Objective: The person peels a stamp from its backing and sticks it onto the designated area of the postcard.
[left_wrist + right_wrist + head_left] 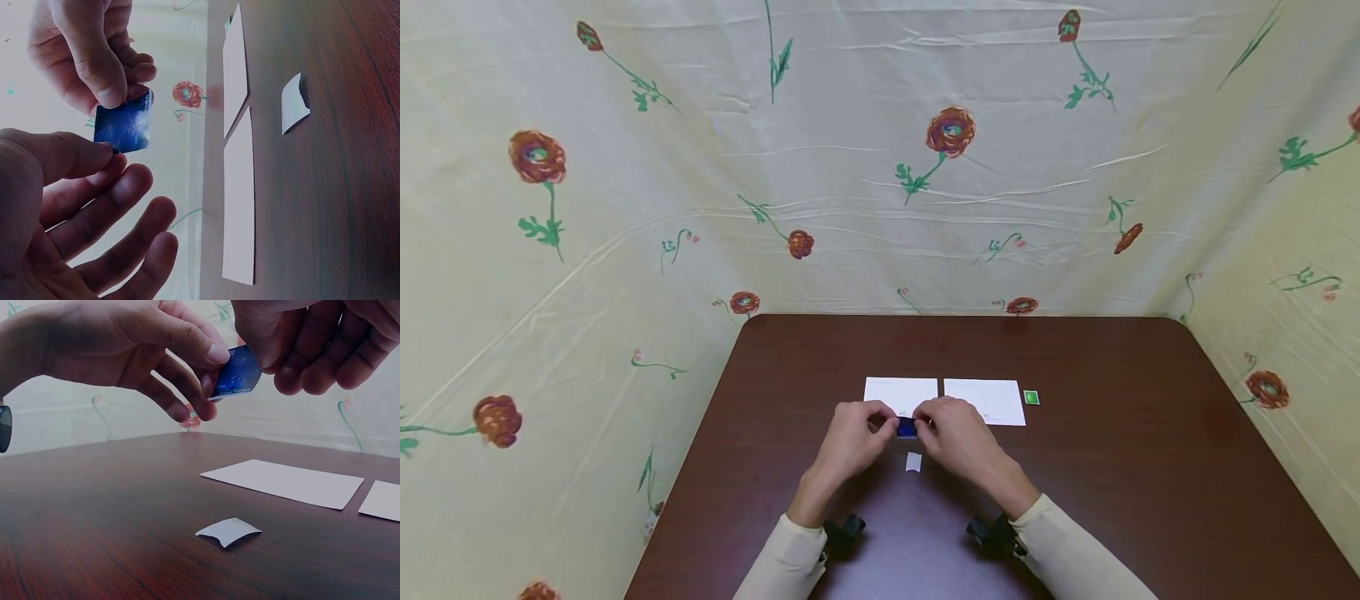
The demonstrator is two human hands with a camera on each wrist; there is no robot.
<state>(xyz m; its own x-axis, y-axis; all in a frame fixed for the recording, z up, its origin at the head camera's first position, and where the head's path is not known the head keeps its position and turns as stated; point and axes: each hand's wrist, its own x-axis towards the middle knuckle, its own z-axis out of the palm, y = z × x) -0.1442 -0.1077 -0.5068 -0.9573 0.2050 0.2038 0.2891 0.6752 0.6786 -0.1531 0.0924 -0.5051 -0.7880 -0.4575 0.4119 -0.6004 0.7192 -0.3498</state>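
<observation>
Blue square (906,428) is up above the counter (1120,492), left grip (852,437) pinching one side, right grip (958,435) pinching the other. Imo pinch just the rims and keep it flat so it shouldn't crease. White cards (898,392) lie beyond, green square (1032,397) to the right.

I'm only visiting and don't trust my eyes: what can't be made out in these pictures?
Blue square: fine print too small to read, right wrist view.
Left card: near edge partly hidden by the left hand and right hand, head view.
Right card: cut off by the picture's right edge, right wrist view.
Green square: design too small, head view.
</observation>
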